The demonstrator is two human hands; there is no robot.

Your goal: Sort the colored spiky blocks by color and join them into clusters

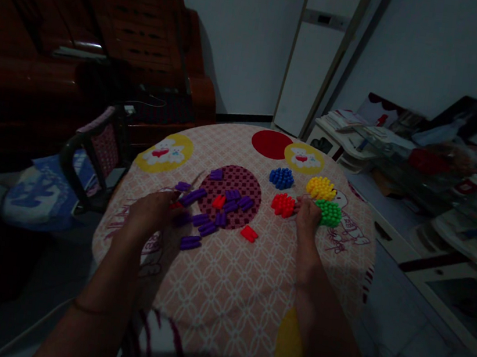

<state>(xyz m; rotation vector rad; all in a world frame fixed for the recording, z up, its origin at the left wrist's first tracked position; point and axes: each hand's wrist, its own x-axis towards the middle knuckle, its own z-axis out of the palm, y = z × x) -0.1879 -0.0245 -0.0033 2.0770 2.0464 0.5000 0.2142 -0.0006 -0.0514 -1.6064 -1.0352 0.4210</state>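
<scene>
My left hand [152,211] is at the left of the round table, its fingers closed on a small red plastic block [176,205]. Loose purple plastic blocks lie just beyond it, among them a long purple block [193,196] and a nearer purple block [190,243]. My right hand [309,214] is closed, with its fingertips against the right edge of a red block cluster [283,205]; what they pinch is hidden. Beside that hand sits a green block cluster [329,213]. Behind are a yellow cluster [321,188] and a blue cluster [281,178].
A patterned cloth [224,288] covers the table. Two loose red blocks, one a nearer red block [249,234], lie mid-table. A small chair [101,154] stands at the left, a wooden sofa [122,23] behind it. A cluttered cabinet [391,222] runs along the right.
</scene>
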